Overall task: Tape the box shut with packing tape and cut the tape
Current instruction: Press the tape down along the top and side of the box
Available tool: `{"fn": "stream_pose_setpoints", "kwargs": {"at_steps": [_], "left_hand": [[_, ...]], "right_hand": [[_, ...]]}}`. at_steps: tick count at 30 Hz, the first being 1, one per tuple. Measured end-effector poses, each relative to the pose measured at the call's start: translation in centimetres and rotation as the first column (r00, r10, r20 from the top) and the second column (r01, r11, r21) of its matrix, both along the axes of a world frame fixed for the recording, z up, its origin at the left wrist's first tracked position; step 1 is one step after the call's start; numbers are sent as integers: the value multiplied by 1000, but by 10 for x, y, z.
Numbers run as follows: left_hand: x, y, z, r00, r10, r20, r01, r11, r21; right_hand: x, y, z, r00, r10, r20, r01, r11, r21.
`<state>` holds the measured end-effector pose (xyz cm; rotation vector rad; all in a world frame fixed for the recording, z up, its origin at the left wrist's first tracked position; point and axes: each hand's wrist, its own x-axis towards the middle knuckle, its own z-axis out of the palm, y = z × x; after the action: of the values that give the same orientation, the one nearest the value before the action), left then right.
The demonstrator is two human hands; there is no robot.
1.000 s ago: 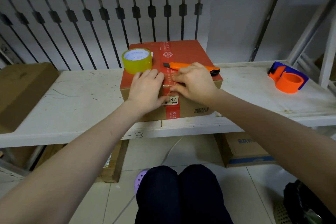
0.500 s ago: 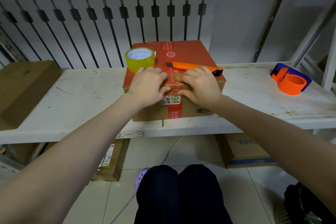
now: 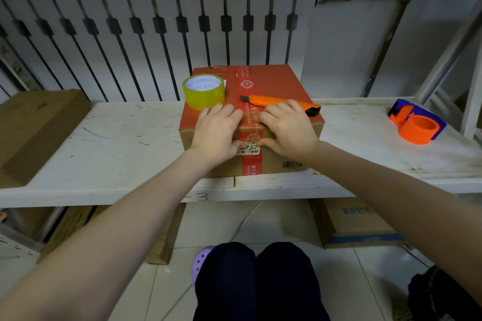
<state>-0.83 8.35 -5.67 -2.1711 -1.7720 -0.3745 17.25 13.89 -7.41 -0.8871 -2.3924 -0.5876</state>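
Both hands, left hand point(image 3: 216, 133) & right hand point(image 3: 287, 130), fingers spread flat, press box point(image 3: 273, 81) front edge; tape roll point(image 3: 203, 91) at 11 o'clock.

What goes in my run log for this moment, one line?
left hand: pressing tape | right hand: pressing tape | box: front edge | knife, tape roll: on box

Matt cardboard box point(image 3: 273, 81), glossy yellow tape roll point(image 3: 204, 92), scuffed white shelf point(image 3: 104, 154).

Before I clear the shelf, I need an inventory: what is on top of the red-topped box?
On the box sit a yellow tape roll and an orange utility knife. Both hands, left and right, press its front edge, covering the strip there.
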Motion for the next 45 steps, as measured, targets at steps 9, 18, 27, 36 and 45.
{"fn": "stream_pose_setpoints", "kwargs": {"at_steps": [9,18,27,36,45], "left_hand": [[-15,2,14,999,-20,46,26,992,-122],[-18,2,16,999,-25,45,32,984,-175],[-9,4,16,998,15,65,-7,992,-124],[-10,9,20,996,-40,77,48,994,-103],[-4,0,10,998,22,-56,-26,998,-66]], "right_hand": [[-7,-7,12,997,-60,51,63,996,-58],[-27,-11,5,992,-106,-69,107,994,12],[-2,-6,17,1000,1,7,0,980,-197],[-19,-15,-10,982,-183,-47,181,982,-45],[-13,-9,-7,995,-85,-61,83,996,-34]]}}
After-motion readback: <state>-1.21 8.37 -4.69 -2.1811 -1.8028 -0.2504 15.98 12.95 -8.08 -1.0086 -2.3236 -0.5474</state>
